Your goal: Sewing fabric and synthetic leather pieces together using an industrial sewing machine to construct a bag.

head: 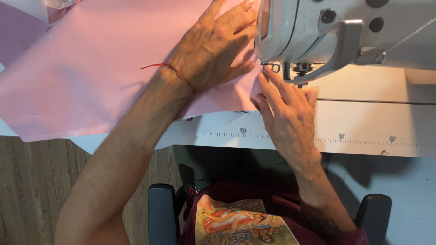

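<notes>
While flat on fabric, both hands

I have only the one view, from the camera on the person's head, and it looks steeply down and slightly forward over both forearms onto the near edge of the white table. It sits close: the left hand and right hand fill the middle, the sewing machine is cut off by the top edge, and the pink cloth runs out at the upper left. Along the bottom I see the person's lap, the chair's two dark armrests and a strip of wooden floor on the left.
</notes>
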